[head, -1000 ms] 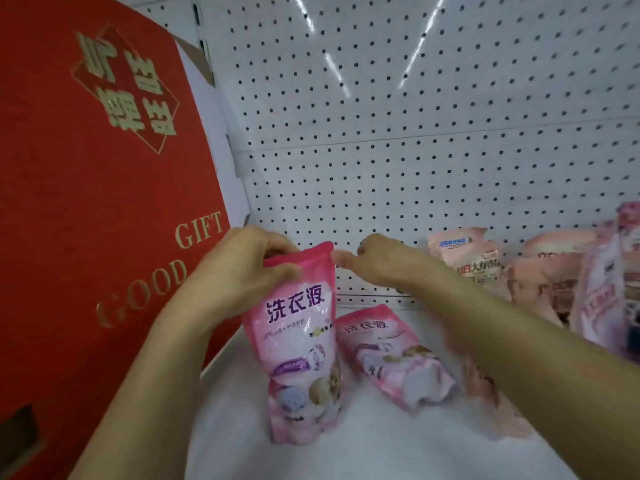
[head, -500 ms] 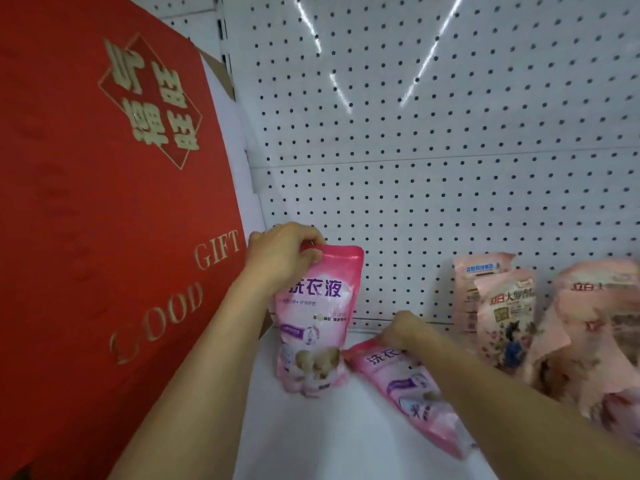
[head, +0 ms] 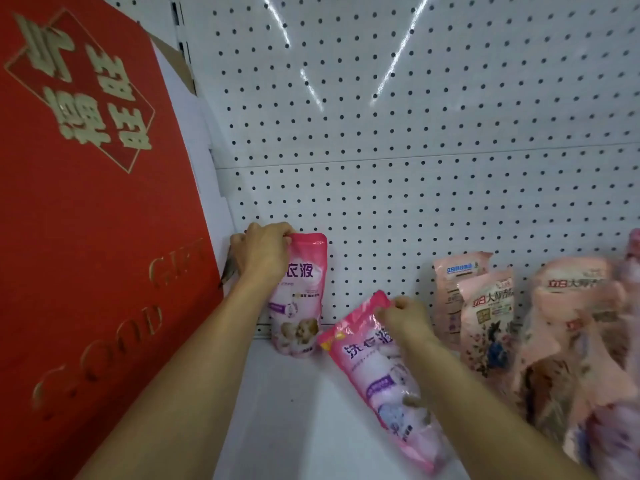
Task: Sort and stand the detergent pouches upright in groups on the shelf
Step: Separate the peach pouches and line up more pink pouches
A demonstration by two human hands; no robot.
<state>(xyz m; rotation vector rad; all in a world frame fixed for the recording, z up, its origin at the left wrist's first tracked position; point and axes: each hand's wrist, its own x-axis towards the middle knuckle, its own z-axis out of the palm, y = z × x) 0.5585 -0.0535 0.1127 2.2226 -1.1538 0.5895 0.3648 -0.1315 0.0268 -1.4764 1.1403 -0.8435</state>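
Note:
A bright pink detergent pouch (head: 300,299) stands upright against the pegboard at the shelf's back left corner. My left hand (head: 262,251) grips its top edge. A second bright pink pouch (head: 377,372) lies tilted on the white shelf (head: 291,420), its top end raised. My right hand (head: 403,315) pinches that top end. Pale pink pouches (head: 485,313) stand in a group to the right, the nearest ones blurred.
A large red gift box (head: 90,237) with gold lettering leans at the left, close to my left forearm. The white pegboard back wall (head: 415,150) closes off the shelf behind the pouches.
The upright pouch has gone further back against the pegboard with my left hand on it. My right hand has lifted the top of the lying pouch.

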